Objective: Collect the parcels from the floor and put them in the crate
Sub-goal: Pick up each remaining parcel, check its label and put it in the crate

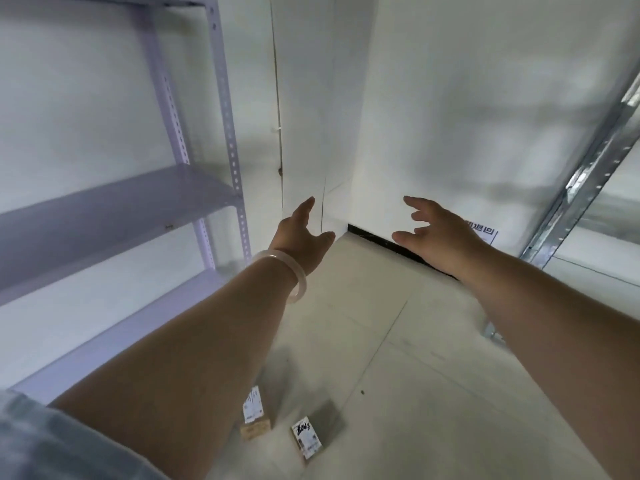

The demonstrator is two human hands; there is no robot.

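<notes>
Two small parcels lie on the pale tiled floor near the bottom of the view. A cardboard parcel [255, 416] with a white label sits partly behind my left forearm. Just right of it lies a darker parcel [313, 432], also bearing a white label with handwriting. My left hand [302, 233], with a pale bangle on the wrist, is stretched forward with its fingers apart and holds nothing. My right hand [437, 234] reaches forward beside it, fingers spread and empty. Both hands are well above and beyond the parcels. No crate is in view.
A lilac metal shelving unit [114, 213] stands along the left wall. A silver metal rack upright [588, 174] runs along the right. White walls meet in a corner ahead, with a dark skirting strip [374, 237] at the floor.
</notes>
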